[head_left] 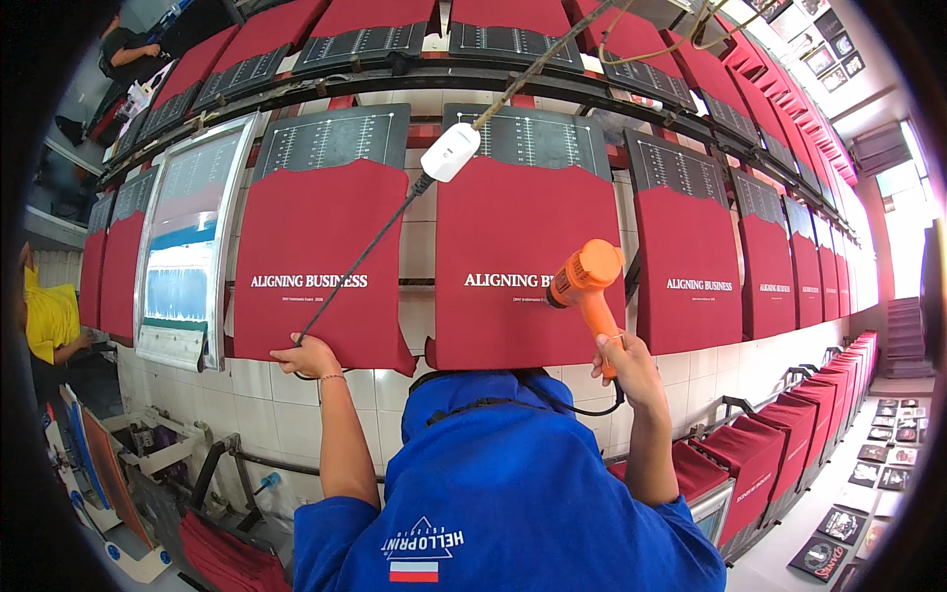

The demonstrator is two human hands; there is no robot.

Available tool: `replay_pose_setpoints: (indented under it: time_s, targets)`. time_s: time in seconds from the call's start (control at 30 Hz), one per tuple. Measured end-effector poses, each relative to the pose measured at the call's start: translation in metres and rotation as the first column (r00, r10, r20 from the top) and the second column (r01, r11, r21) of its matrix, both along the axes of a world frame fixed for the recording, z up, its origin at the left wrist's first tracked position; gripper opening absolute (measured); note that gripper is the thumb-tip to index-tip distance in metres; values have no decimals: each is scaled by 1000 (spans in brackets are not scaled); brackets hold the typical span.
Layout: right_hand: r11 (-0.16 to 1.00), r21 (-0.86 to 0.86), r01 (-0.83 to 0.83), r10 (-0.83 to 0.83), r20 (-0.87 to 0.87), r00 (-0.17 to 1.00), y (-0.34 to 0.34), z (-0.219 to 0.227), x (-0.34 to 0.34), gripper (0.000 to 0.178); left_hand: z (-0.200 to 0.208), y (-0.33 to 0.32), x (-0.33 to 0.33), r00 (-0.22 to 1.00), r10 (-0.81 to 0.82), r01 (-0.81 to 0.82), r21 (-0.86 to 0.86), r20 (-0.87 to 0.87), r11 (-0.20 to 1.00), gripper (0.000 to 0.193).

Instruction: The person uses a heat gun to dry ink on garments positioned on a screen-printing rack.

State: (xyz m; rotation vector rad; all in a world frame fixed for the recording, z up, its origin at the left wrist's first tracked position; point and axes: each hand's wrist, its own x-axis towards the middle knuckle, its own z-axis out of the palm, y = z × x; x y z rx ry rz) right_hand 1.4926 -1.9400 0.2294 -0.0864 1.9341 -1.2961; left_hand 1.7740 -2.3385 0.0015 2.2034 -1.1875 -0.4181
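My right hand [631, 367] is wrapped round the handle of an orange heat gun [590, 276]. Its dark nozzle points left, over the white print on a dark red shirt [523, 222] stretched on a black board. My left hand [311, 357] has its fingers closed on a black power cord [367, 252], at the lower edge of another red shirt [311, 217] to the left. From there the cord runs up to a white socket block [451, 152], which hangs from an overhead cable in front of the boards.
Rows of boards with red shirts [686, 237] extend right, behind and along the lower right. A framed printing screen [182, 252] lies at the left. A person in yellow [54, 311] is at the far left; another person [128, 49] is at the upper left. Metal rails run between the rows.
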Motion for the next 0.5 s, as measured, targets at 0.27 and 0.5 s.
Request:
replay_pose_setpoints:
  time_s: [0.27,0.5]
  targets:
    - [999,48,-5,7,-33,999,19,4,-11,31,-1,0,-2,1000,21,-21,2,-9,1000,72]
    - [996,69,-56,59,-52,997,11,3,-10,32,8,2,-5,1000,26,-26,12,-9,1000,71]
